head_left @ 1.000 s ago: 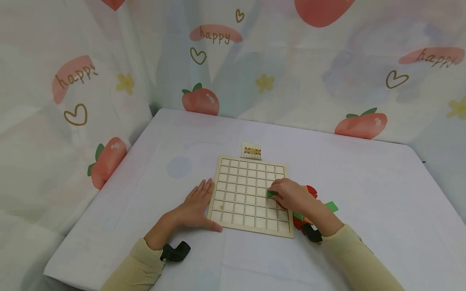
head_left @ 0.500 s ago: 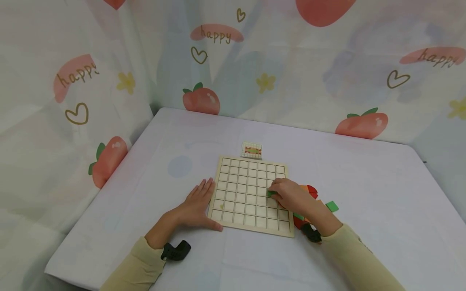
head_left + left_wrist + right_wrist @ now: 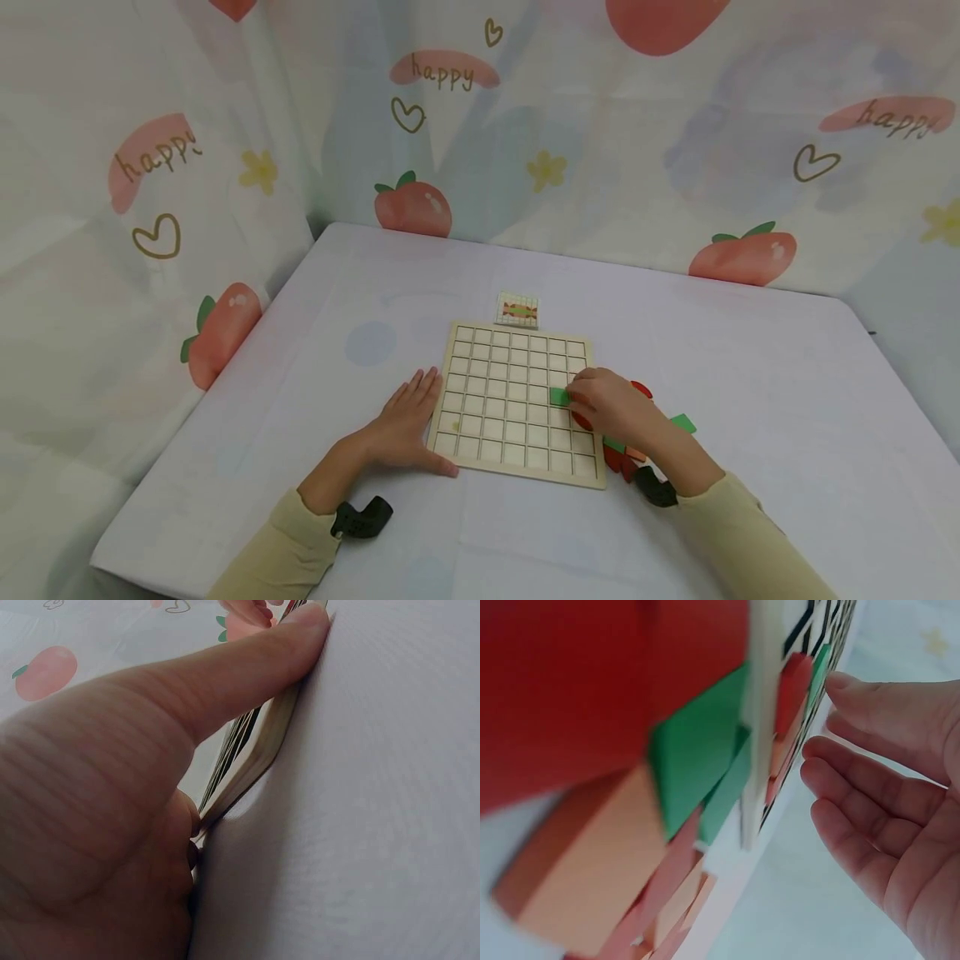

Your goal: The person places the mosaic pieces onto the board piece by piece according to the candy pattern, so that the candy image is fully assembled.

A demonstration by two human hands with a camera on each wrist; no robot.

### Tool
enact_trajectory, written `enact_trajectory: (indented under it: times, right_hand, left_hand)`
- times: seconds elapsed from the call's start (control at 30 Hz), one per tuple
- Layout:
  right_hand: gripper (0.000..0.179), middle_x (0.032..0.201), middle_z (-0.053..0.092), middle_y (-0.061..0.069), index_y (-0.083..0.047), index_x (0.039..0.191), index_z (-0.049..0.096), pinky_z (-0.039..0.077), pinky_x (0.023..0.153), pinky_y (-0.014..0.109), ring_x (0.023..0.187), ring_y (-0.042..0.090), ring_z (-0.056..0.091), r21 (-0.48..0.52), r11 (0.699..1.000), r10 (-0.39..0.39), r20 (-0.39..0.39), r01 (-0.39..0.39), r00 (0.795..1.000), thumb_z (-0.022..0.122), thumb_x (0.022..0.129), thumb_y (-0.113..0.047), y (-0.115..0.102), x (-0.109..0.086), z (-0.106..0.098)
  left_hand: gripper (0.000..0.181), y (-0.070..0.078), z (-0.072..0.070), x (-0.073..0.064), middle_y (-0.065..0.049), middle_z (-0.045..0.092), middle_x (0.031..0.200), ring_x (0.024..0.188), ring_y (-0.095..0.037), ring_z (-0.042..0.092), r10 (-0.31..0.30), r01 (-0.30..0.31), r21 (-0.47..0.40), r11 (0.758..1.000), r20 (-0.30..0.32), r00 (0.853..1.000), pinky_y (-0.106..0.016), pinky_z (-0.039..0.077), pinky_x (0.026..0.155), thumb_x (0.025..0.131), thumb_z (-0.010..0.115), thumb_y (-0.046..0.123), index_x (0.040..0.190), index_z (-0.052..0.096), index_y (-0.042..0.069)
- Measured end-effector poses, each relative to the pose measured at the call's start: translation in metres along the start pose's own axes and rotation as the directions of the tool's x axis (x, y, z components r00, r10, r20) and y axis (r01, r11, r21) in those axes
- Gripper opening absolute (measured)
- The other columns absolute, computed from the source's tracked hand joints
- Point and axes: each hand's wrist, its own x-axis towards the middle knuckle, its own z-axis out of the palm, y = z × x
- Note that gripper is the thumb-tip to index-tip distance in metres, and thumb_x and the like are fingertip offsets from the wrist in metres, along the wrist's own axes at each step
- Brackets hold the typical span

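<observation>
A wooden grid board (image 3: 495,408) lies on the table. My left hand (image 3: 403,427) rests along its left edge, fingers straight and thumb at the near left corner; in the left wrist view the thumb (image 3: 247,682) lies against the board's rim. A green square tile (image 3: 558,397) sits in a cell toward the board's right side. My right hand (image 3: 611,406) is just right of that tile. In the right wrist view its relaxed fingers hold nothing, the thumb close to the green tile (image 3: 820,671). A red piece (image 3: 582,422) on the board shows beneath the hand.
A small pattern card (image 3: 517,310) lies beyond the board's far edge. Right of the board, partly under the right arm, are loose red, orange and green pieces, including a green tile (image 3: 683,423). A printed cloth (image 3: 600,167) hangs behind the table.
My right hand has let go of the green tile and shifted slightly right, uncovering it on the board. The left hand has stayed in place.
</observation>
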Motion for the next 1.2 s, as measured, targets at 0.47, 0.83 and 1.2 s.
enact_trajectory:
  times: [0.47,0.83,1.2]
  right_hand:
    - [0.011,0.089,0.064,0.008,-0.002,0.088,0.07,0.05,0.072,0.036,0.085,0.025,0.058,-0.029,0.998,0.057,-0.007,-0.057,0.998,0.072,0.078,-0.004,0.004,-0.017,-0.008]
    - [0.021,0.096,0.063,0.011,0.002,0.099,0.069,0.05,0.076,0.04,0.091,0.029,0.058,-0.014,0.984,0.179,0.031,-0.179,0.983,0.071,0.08,-0.006,0.006,-0.029,-0.011]
    - [0.023,0.093,0.063,0.009,0.003,0.099,0.068,0.051,0.071,0.033,0.085,0.022,0.056,-0.007,0.981,0.195,0.046,-0.195,0.98,0.072,0.078,-0.005,0.01,-0.041,-0.01]
  left_hand:
    - [0.128,0.001,0.0,-0.002,-0.015,-0.005,0.152,0.137,-0.026,-0.011,0.0,0.0,-0.017,1.0,-0.006,1.0,-0.043,0.001,0.108,0.064,0.07,0.066,0.145,-0.002,-0.001]
    - [0.127,0.002,-0.001,-0.003,-0.015,-0.006,0.151,0.137,-0.026,-0.011,0.003,-0.003,-0.007,1.0,0.001,1.0,-0.043,0.001,0.108,0.064,0.069,0.066,0.145,-0.002,-0.002]
    - [0.127,0.0,0.0,-0.002,-0.016,-0.004,0.152,0.137,-0.028,-0.01,0.021,-0.021,-0.021,1.0,-0.011,1.0,-0.046,0.003,0.108,0.064,0.069,0.066,0.145,0.0,-0.002]
